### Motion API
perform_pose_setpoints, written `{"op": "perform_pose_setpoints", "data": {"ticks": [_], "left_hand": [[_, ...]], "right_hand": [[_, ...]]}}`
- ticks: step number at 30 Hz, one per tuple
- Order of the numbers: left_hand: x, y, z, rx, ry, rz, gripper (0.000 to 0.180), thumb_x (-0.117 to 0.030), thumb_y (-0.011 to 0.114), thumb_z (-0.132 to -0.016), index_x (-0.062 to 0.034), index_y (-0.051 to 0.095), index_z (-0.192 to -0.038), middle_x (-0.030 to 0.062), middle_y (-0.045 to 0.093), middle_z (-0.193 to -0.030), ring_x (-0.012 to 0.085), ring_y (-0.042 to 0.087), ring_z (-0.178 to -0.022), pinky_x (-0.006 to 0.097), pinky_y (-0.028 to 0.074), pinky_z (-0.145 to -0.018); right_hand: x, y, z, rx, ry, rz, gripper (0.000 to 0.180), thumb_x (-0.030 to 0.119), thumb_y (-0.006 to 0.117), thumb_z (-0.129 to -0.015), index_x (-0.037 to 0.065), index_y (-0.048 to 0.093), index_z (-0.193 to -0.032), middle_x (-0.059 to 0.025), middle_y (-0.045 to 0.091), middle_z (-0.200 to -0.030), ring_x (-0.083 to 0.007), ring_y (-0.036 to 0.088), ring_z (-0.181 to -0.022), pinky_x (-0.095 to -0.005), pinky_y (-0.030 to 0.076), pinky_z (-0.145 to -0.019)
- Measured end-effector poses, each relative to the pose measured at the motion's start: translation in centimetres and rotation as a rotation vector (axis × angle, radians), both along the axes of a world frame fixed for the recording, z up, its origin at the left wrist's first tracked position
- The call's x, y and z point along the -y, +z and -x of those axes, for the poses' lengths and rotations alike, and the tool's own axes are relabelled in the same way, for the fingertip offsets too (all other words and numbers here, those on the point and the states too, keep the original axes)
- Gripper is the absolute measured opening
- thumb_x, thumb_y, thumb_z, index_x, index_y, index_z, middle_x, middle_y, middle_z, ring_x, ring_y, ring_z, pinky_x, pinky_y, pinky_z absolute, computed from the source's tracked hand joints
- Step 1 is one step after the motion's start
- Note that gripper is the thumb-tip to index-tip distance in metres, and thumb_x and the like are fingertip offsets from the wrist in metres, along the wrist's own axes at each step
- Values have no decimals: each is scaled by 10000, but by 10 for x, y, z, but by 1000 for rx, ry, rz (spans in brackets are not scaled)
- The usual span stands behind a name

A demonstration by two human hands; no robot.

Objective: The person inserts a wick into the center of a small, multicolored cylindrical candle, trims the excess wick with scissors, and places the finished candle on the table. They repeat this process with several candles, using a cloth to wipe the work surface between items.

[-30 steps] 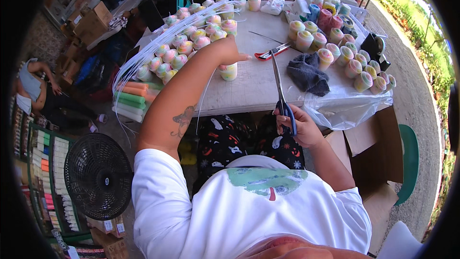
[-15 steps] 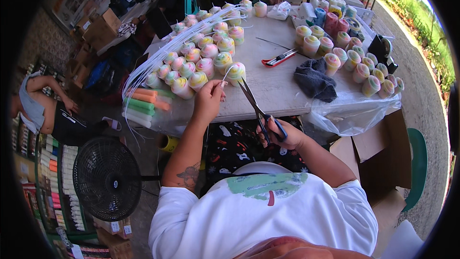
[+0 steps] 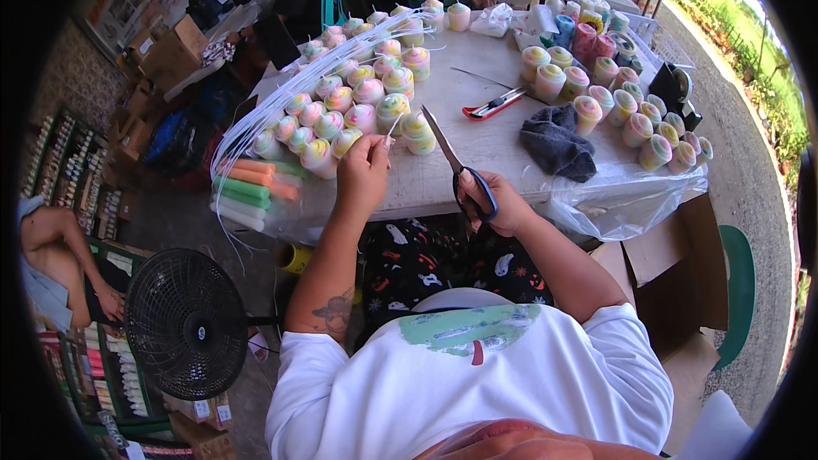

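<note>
My left hand (image 3: 365,172) is closed in a pinch on a short length of white wick (image 3: 395,124), whose free end stands up in front of a swirled pastel candle. My right hand (image 3: 504,204) holds a pair of scissors (image 3: 446,143) by dark blue-black handles, the blades close together and pointing up and away. Beside the blades, at the near end of the candle rows, stands a yellow-and-pink candle (image 3: 418,135). Several similar candles (image 3: 364,94) fill the table's left side. Long white wicks (image 3: 294,85) lie in a bundle across them.
Orange, green and white sticks (image 3: 245,189) lie at the table's left corner. A red box cutter (image 3: 494,105) and a dark cloth (image 3: 558,143) rest mid-table. More candles (image 3: 637,129) stand right. A black fan (image 3: 189,324) is at my left; a cardboard box (image 3: 682,268) at my right.
My left hand has shifted slightly left with the wick, which now stands apart from the front candle's top. The scissors have risen, their tips beside that candle.
</note>
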State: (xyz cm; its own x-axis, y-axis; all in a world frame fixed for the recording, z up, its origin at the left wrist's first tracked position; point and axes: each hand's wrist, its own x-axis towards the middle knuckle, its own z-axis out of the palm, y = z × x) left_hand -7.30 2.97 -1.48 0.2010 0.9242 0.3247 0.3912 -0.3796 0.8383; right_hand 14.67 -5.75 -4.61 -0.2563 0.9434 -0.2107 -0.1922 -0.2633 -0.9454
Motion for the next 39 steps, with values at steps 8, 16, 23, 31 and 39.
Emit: {"op": "perform_pose_setpoints", "data": {"ticks": [8, 16, 23, 31, 39], "left_hand": [[37, 18, -19, 772, -520, 556, 129, -122, 600, -938, -24, 631, -1016, 41, 638, -875, 128, 606, -792, 296, 522, -767], [64, -2, -90, 661, -658, 780, 107, -135, 619, -927, -40, 632, -974, 23, 635, -824, 110, 606, -736, 295, 533, -698], [81, -11, -121, 594, -708, 778, 144, -123, 641, -915, -8, 632, -1003, 24, 640, -845, 81, 599, -747, 234, 525, -692], [78, -39, -58, 89, -738, 598, 209, -78, 632, -905, 18, 664, -1088, 42, 676, -883, 82, 618, -804, 220, 503, -752], [71, -45, -2, -200, -704, 477, 185, -68, 663, -861, -24, 705, -1036, 66, 683, -856, 102, 631, -768, 231, 505, -723]], "right_hand": [[23, 38, -62, 1354, -297, -370, 327, 241, 632, -876, 0, 596, -1094, -181, 613, -1006, -365, 599, -941, -415, 489, -813], [47, 38, -46, 24, -354, -322, 294, 143, 561, -950, 7, 599, -1207, -95, 648, -1111, -177, 619, -1009, -328, 472, -904], [70, 12, -55, -375, -385, -201, 278, 220, 578, -962, 17, 628, -1144, -57, 641, -1088, -120, 607, -950, -282, 482, -844], [96, 48, -156, -488, -846, -587, 171, 179, 495, -991, 60, 599, -1054, -68, 648, -1016, -213, 619, -1032, -435, 477, -926], [261, 33, -360, -414, -1167, -762, 194, 165, 496, -987, 27, 626, -1025, -94, 647, -1006, -222, 618, -963, -386, 509, -889]]}}
